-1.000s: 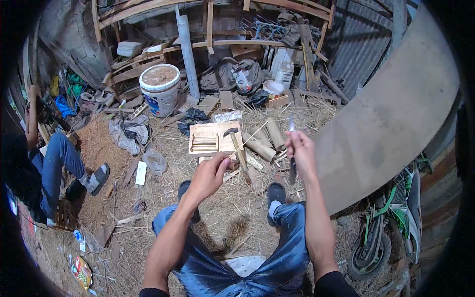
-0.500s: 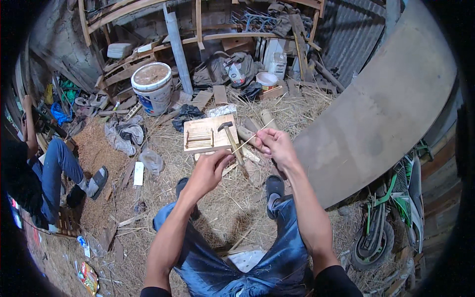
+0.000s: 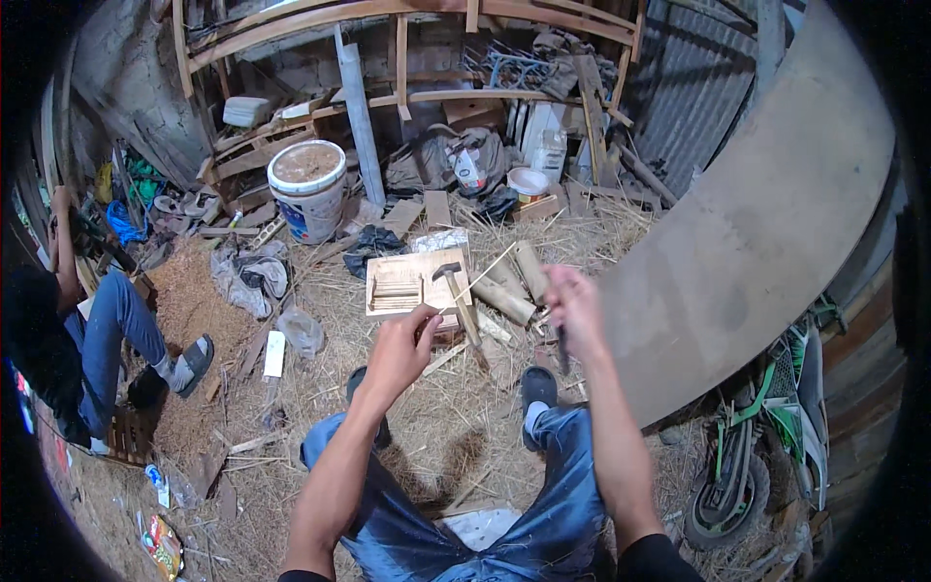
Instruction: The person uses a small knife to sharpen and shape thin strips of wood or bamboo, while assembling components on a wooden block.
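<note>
The person sits on the straw-covered floor (image 3: 291, 407), knees apart, working a thin bamboo strip (image 3: 482, 274). The left hand (image 3: 398, 351) pinches the strip's near end, its grip pressed together on it; the strip slants up toward one o'clock, over the wooden board (image 3: 407, 272). The right hand (image 3: 574, 301) is blurred, its grip closed round a dark, slim tool (image 3: 561, 351), probably a knife, whose tip points down toward six o'clock.

A hammer (image 3: 456, 291) lies on the board, with bamboo cylinders (image 3: 514, 286) just beside it at three o'clock. A white bucket (image 3: 308, 189) stands well apart at eleven o'clock.

The step in hand looks like shaving or splitting the strip. The next move seems to call for bringing the blade to the strip while the left hand holds it taut and steady, fingers clear of the edge.
</note>
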### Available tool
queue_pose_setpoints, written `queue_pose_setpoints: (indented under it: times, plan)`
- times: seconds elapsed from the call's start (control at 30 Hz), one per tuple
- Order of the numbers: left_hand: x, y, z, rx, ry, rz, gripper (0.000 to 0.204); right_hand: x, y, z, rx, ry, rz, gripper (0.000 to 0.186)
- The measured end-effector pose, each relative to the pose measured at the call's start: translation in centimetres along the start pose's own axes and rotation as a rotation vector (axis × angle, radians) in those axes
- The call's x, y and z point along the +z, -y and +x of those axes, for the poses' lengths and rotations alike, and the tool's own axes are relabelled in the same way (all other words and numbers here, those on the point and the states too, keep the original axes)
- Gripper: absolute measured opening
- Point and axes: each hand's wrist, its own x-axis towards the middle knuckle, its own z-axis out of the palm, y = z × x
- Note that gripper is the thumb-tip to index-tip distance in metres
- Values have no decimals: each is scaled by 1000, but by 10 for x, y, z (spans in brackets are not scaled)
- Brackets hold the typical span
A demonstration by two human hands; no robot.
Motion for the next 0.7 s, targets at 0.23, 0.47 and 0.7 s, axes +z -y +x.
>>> queue_pose_setpoints:
  times: [0.23, 0.47, 0.7]
  plan:
    - [16, -15, 3, 129, -44, -93, 13, 53, -12, -14, 208, 350, 152, 18]
    - [13, -17, 2, 177, -31, -34, 11, 45, -7, -5, 198, 274, 64, 15]
    - [-8, -1, -11, 13, -4, -35, 15, -42, -4, 34, 16, -236, 128, 17]
